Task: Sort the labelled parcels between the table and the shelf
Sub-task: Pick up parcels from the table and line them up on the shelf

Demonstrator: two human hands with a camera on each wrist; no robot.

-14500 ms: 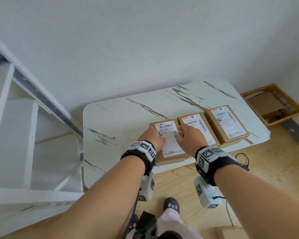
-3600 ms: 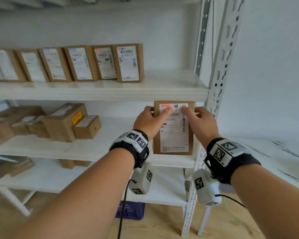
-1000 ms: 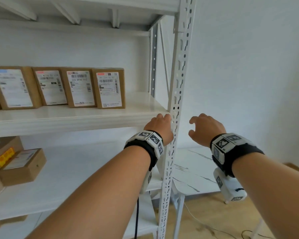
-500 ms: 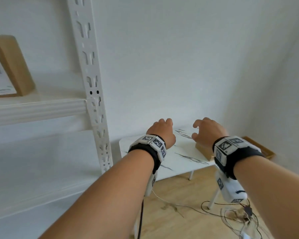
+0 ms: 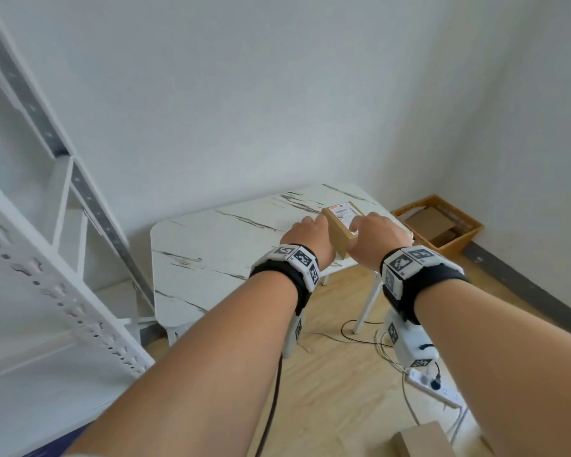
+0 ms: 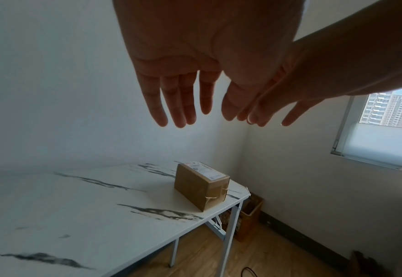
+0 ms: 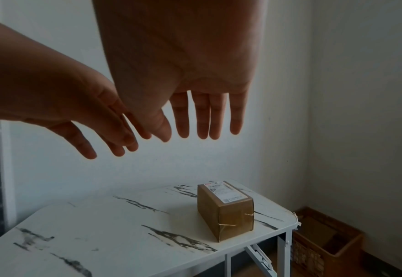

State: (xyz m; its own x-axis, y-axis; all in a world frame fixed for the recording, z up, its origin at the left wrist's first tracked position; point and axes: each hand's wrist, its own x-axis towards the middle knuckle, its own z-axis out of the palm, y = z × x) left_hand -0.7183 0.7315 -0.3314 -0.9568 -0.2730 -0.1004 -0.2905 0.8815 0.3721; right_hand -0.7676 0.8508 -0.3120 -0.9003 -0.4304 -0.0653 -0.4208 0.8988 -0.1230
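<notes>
One brown parcel (image 5: 342,222) with a white label on top lies near the right end of the white marble-pattern table (image 5: 211,258). Both my hands hover in the air in front of it and hold nothing. My left hand (image 5: 305,237) is just left of the parcel, my right hand (image 5: 374,239) partly covers its near right corner. In the left wrist view the left hand's fingers (image 6: 178,105) are straight, well above the parcel (image 6: 201,184). In the right wrist view the right hand's fingers (image 7: 207,116) are also straight, above the parcel (image 7: 223,208).
The white shelf frame (image 5: 63,291) stands at the left, close to the table's left end. A brown basket (image 5: 439,225) with cardboard sits on the floor in the right corner. A power strip (image 5: 432,387), cables and a cardboard box (image 5: 419,440) lie on the wooden floor.
The view has swung from the shelf, where the carried parcel was left, right and down to the table. Both empty hands have moved out towards the one parcel on the table.
</notes>
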